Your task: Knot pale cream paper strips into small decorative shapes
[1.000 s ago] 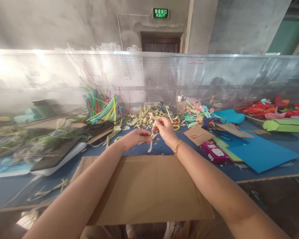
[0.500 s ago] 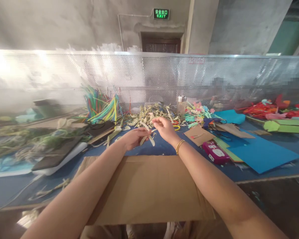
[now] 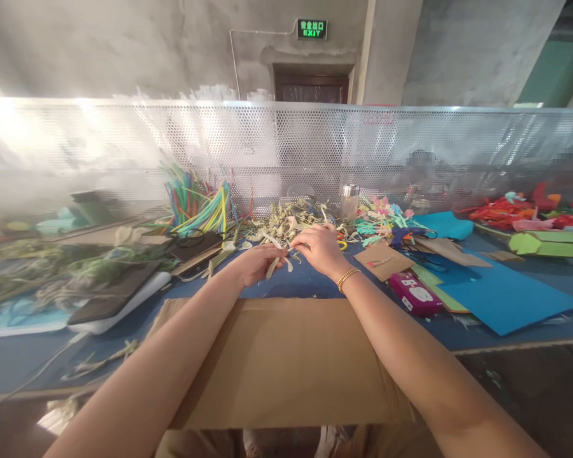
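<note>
My left hand (image 3: 260,263) pinches a small bunch of pale green leaf-like strips (image 3: 272,270) between thumb and fingertips; its strips stick out around the fingers. From the other side, my right hand (image 3: 321,250), with a gold chain bracelet (image 3: 347,278) at the wrist, has its fingertips closed at the same bunch. What exactly lies between the right fingertips is too small to make out. Below both hands a brown cardboard sheet (image 3: 286,362) reaches from the table edge over the lap. Just behind the hands lies a heap of dry, pale green leafy pieces (image 3: 291,213).
Coloured pipe cleaners (image 3: 198,197) stand back left, near a dark tablet-like board (image 3: 117,296). To the right are a purple box (image 3: 415,294), blue sheets (image 3: 501,292), scissors (image 3: 430,261) and pastel flowers (image 3: 386,213). A lidded glass jar (image 3: 350,202) stands behind; a perforated metal screen (image 3: 305,146) closes the back.
My right hand has come down and in, its fingertips now meeting the bunch held by my left hand. My left hand has stayed nearly in place. The view has shifted slightly.
</note>
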Demonstrator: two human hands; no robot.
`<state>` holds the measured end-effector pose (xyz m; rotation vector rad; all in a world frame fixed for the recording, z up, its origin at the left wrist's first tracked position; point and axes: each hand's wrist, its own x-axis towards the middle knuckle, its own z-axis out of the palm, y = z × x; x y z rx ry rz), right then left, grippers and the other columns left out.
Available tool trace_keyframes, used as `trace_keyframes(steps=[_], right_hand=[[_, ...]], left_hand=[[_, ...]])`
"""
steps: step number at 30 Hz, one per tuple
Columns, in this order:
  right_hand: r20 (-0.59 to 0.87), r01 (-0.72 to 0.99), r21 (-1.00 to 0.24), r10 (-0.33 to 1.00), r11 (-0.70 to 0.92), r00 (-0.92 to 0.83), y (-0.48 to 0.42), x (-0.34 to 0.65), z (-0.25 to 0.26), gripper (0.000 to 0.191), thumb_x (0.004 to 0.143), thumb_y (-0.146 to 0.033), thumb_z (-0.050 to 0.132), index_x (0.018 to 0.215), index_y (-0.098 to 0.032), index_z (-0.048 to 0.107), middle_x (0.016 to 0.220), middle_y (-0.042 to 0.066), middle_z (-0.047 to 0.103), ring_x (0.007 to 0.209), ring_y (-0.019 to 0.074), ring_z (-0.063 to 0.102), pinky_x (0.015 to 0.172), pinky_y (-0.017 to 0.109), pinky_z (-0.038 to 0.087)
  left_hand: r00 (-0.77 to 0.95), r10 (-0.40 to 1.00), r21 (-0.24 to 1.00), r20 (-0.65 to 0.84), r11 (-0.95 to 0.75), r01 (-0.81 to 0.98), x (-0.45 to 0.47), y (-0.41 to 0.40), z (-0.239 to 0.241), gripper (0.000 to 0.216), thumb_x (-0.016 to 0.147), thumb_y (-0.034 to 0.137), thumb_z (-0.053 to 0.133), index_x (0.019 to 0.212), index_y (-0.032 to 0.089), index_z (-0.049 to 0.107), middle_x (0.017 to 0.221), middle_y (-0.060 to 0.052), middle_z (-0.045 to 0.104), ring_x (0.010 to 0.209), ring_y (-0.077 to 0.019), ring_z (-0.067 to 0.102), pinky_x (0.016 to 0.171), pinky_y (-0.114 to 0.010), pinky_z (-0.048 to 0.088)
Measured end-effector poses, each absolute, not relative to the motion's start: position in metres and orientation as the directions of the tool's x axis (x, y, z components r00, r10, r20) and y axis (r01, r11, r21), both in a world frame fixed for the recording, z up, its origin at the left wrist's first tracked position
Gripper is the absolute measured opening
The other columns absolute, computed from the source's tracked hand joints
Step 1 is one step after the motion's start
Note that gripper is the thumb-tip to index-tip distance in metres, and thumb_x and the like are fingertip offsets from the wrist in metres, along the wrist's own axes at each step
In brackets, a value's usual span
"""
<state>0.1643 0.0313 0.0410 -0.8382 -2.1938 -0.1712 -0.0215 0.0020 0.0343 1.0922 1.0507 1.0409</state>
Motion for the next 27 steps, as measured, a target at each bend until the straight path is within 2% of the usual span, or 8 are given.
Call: trace_keyframes(steps=[6, 9, 11, 13, 17, 23, 25, 27], right_hand=[[0.698, 0.644, -0.176, 0.556, 0.744, -0.451, 0.032, 0.167, 0.042, 0.014, 0.086, -0.025, 0.060, 0.078, -0.026, 0.071, 0.088, -0.001, 0.072, 0.091, 0.0197, 0.054, 0.088, 0.038, 0.020], [0.723, 0.635, -0.224, 0.563, 0.739, -0.401, 0.028, 0.166, 0.042, 0.011, 0.085, -0.025, 0.060, 0.085, -0.025, 0.070, 0.093, 0.001, 0.071, 0.094, 0.0199, 0.054, 0.088, 0.035, 0.024], [0.764, 0.649, -0.238, 0.552, 0.723, -0.335, 0.024, 0.164, 0.043, 0.012, 0.084, -0.029, 0.059, 0.088, -0.023, 0.069, 0.093, 0.002, 0.070, 0.095, 0.0202, 0.054, 0.086, 0.034, 0.026], [0.794, 0.675, -0.233, 0.537, 0.700, -0.284, 0.019, 0.163, 0.045, 0.017, 0.084, -0.036, 0.059, 0.080, -0.021, 0.067, 0.086, 0.003, 0.069, 0.092, 0.0205, 0.054, 0.085, 0.033, 0.027], [0.770, 0.681, -0.206, 0.546, 0.703, -0.331, 0.014, 0.159, 0.047, 0.037, 0.082, -0.050, 0.061, 0.062, -0.019, 0.061, 0.067, 0.002, 0.063, 0.077, 0.0180, 0.053, 0.078, 0.033, 0.027], [0.660, 0.629, -0.242, 0.601, 0.738, -0.451, 0.016, 0.151, 0.037, 0.042, 0.078, -0.055, 0.064, 0.056, -0.019, 0.059, 0.062, 0.001, 0.062, 0.066, 0.0154, 0.053, 0.073, 0.032, 0.028], [0.635, 0.630, -0.277, 0.630, 0.725, -0.446, 0.015, 0.150, 0.036, 0.042, 0.078, -0.054, 0.065, 0.056, -0.019, 0.058, 0.060, 0.001, 0.061, 0.063, 0.0146, 0.052, 0.071, 0.031, 0.029], [0.686, 0.645, -0.295, 0.626, 0.705, -0.370, 0.013, 0.151, 0.037, 0.035, 0.075, -0.053, 0.068, 0.069, -0.019, 0.061, 0.067, 0.002, 0.062, 0.065, 0.0153, 0.053, 0.070, 0.030, 0.031]], left_hand=[[0.131, 0.989, 0.996, -0.064, 0.071, -0.050, -0.019, 0.001, 0.034, 0.020, 0.063, 0.025, 0.078, 0.063, 0.015, 0.061, 0.054, 0.000, 0.058, 0.046, -0.0089, 0.050, 0.044, -0.022, 0.034], [0.095, 0.995, 1.000, 0.009, -0.010, 0.012, -0.019, 0.003, 0.031, 0.023, 0.061, 0.029, 0.080, 0.064, 0.014, 0.062, 0.056, -0.001, 0.060, 0.045, -0.0083, 0.048, 0.042, -0.022, 0.029], [0.069, 0.996, 0.998, 0.053, -0.055, 0.027, -0.020, 0.005, 0.029, 0.025, 0.058, 0.029, 0.082, 0.065, 0.014, 0.063, 0.058, -0.001, 0.060, 0.044, -0.0072, 0.046, 0.041, -0.023, 0.027], [0.048, 0.995, 0.996, 0.086, -0.087, 0.028, -0.021, 0.007, 0.028, 0.028, 0.056, 0.030, 0.083, 0.064, 0.015, 0.062, 0.057, 0.001, 0.059, 0.043, -0.0063, 0.044, 0.041, -0.022, 0.026], [0.013, 0.987, 0.987, 0.159, -0.159, 0.010, -0.023, 0.009, 0.027, 0.028, 0.056, 0.032, 0.083, 0.064, 0.016, 0.061, 0.056, 0.002, 0.057, 0.041, -0.0052, 0.040, 0.041, -0.022, 0.023], [0.002, 0.977, 0.977, 0.213, -0.213, 0.030, -0.025, 0.009, 0.027, 0.030, 0.059, 0.037, 0.081, 0.061, 0.016, 0.060, 0.048, 0.004, 0.048, 0.040, -0.0052, 0.037, 0.040, -0.022, 0.021], [-0.004, 0.974, 0.974, 0.227, -0.227, 0.019, -0.026, 0.010, 0.026, 0.030, 0.060, 0.038, 0.081, 0.063, 0.015, 0.062, 0.051, 0.003, 0.052, 0.042, -0.0053, 0.038, 0.041, -0.022, 0.023], [-0.016, 0.970, 0.970, 0.242, -0.241, 0.031, -0.027, 0.011, 0.026, 0.031, 0.060, 0.040, 0.080, 0.063, 0.015, 0.062, 0.052, 0.003, 0.052, 0.041, -0.0050, 0.037, 0.041, -0.022, 0.022]])
